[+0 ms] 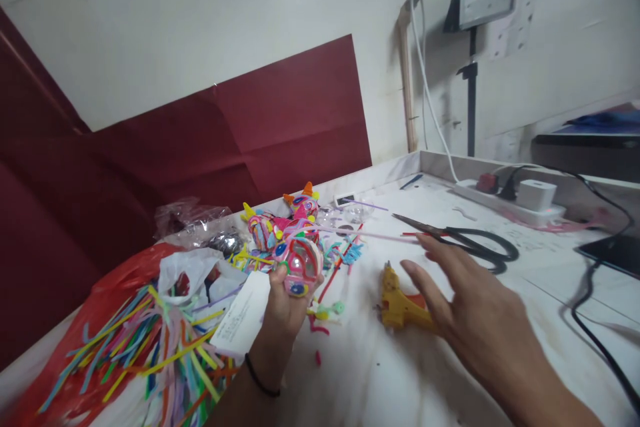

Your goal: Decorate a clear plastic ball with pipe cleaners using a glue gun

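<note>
Left fingers (278, 278) grip the pink craft piece (299, 267) above the table (360, 373); right fingers (445, 263) are spread beside the glue gun (399, 305), near the scissors (434, 230). A loose grip could drop the piece; careless reaching could meet a possibly hot nozzle (387, 269).

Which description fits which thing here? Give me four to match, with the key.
1. Glue gun
2. Scissors
3. Pink craft piece
4. Power strip

A. Held in the left hand
B. White, with plugs in it
C. Black handles, lying on the table
D. Yellow body, beside the right hand

Pairs: 1-D, 2-C, 3-A, 4-B
</note>
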A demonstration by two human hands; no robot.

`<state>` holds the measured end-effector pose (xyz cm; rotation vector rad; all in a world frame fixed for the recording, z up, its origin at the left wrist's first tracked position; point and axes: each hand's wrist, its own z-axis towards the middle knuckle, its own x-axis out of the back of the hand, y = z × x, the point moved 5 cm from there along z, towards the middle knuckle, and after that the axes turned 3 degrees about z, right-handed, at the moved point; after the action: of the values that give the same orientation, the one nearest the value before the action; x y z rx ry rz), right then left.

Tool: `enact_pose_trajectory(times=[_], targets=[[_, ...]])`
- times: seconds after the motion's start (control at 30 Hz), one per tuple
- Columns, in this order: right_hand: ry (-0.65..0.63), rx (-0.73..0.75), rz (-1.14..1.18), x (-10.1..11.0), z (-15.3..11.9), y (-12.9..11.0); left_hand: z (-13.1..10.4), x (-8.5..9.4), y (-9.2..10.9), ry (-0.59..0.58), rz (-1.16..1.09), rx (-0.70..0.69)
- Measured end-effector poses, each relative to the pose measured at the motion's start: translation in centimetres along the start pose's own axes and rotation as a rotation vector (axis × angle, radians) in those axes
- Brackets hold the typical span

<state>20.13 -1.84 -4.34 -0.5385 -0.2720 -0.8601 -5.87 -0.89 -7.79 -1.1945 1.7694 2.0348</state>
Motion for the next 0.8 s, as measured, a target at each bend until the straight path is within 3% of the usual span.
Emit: enact_pose_trajectory(times=[0.07,0.17,0.27,0.4,0.5,0.8], targets=[[-0.065,-0.032,-0.071,-0.1,-0.7,2.0,0.1,0.1,0.0,-0.005,0.025,-0.002],[-0.281,-0.001,-0.1,-1.2,-1.9,4.1,0.2,0.1,0.1,-0.035,0.056,-0.04],[-0.582,0.092,-0.016,-2.6,-2.6,4.2,0.4,0.1,0.1,-0.064,0.057,-0.067],[-0.858,0.029,-0.064,-3.8,-2.7,3.3,0.7,-0.2,0.2,-0.137,0.049,-0.079],[-0.917,0.012,-0.136,-4.2,-2.6,2.4,0.6,-0.4,0.3,-0.156,0.08,-0.09],[-0.853,0.051,-0.266,-6.6,-3.3,1.6,0.4,-0.8,0.2,-0.222,0.079,-0.078]])
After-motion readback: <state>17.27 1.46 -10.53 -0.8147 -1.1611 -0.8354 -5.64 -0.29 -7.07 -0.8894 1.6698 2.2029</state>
